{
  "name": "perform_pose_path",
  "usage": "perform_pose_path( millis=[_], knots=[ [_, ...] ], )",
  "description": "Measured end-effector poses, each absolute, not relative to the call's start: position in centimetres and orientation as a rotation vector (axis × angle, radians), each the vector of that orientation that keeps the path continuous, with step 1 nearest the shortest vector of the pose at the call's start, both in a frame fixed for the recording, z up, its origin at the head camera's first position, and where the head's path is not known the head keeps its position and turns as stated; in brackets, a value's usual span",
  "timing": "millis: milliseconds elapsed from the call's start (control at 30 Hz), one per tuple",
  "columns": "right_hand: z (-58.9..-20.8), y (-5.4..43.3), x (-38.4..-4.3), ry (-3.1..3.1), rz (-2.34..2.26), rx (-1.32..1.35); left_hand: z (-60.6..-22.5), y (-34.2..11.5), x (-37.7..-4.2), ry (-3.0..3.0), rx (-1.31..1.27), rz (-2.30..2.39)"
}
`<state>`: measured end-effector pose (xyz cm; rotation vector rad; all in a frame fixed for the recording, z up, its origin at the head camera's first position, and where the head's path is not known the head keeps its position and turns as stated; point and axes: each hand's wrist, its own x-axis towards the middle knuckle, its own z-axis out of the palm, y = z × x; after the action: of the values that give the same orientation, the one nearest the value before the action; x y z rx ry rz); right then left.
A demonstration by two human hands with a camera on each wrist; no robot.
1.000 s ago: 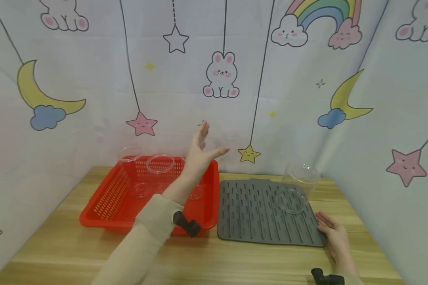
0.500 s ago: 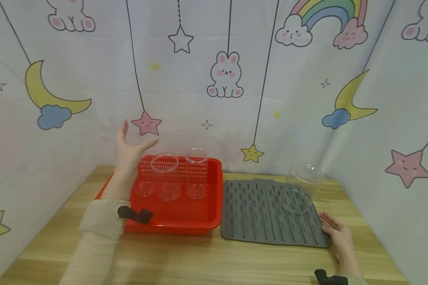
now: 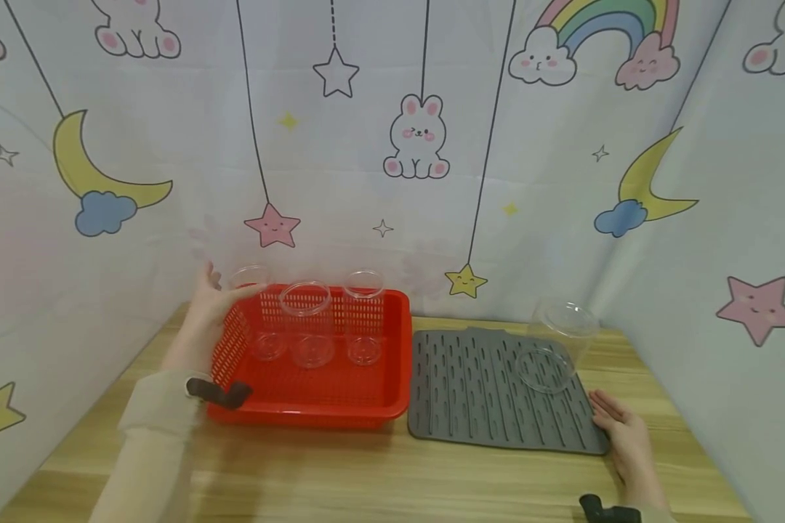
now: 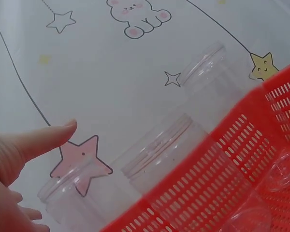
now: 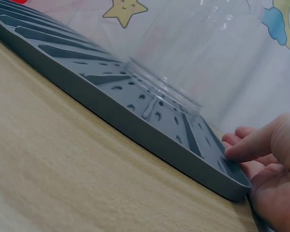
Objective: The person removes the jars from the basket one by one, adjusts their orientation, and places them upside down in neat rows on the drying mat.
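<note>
My left hand (image 3: 203, 316) is at the left of the red basket, thumb and fingers spread on either side of the leftmost clear jar (image 3: 251, 319). In the left wrist view, the thumb (image 4: 53, 137) reaches above that jar's rim, and the fingertips (image 4: 31, 214) show at its near side. Two more clear jars, one in the middle (image 3: 306, 319) and one at the right (image 3: 364, 316), stand upright in the basket. My right hand (image 3: 628, 443) rests at the right front corner of the grey drying mat (image 3: 471, 385), its thumb over the mat's edge in the right wrist view.
A wide clear jar (image 3: 556, 356) stands on the right part of the mat, its ringed end down. The slotted red plastic basket (image 3: 403, 363) sits left of the mat on a wood-grain table (image 3: 366, 472). A printed white cloth (image 3: 340, 160) hangs close behind.
My left hand has swung left across the basket and then lowered to the leftmost jar, bringing the other jars into plain view. The right hand stays at the mat's corner.
</note>
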<state>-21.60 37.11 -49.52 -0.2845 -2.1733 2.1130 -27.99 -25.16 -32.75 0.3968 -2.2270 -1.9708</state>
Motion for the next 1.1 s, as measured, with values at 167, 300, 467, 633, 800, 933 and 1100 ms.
perform_pose_path(
  millis=[167, 300, 467, 633, 800, 933, 1100],
  knots=[
    [-49.6, 37.3, -21.5, -2.146, 2.136, -0.248, -34.1, -25.8, -28.9, -2.320, 0.387, -1.986],
    [-49.6, 37.4, -21.5, -2.140, 2.132, -0.222, -34.9, -25.9, -29.7, -2.360, 0.397, -1.989],
    [-49.7, 37.4, -21.5, -2.142, 2.119, -0.238, -35.5, -25.7, -30.2, -2.342, 0.399, -2.027],
    [-49.6, 37.3, -21.5, -2.170, 2.105, -0.255, -35.6, -25.4, -30.4, -2.333, 0.411, -2.034],
    [-49.5, 37.2, -21.5, -2.227, 2.086, -0.270, -35.7, -25.3, -30.4, -2.273, 0.471, -2.058],
    [-49.3, 37.1, -21.4, -2.258, 2.060, -0.290, -35.9, -25.3, -30.2, -2.278, 0.532, -2.009],
    [-49.2, 37.1, -21.2, -2.227, 2.070, -0.286, -36.0, -25.0, -30.0, -2.226, 0.529, -1.940]
  ],
)
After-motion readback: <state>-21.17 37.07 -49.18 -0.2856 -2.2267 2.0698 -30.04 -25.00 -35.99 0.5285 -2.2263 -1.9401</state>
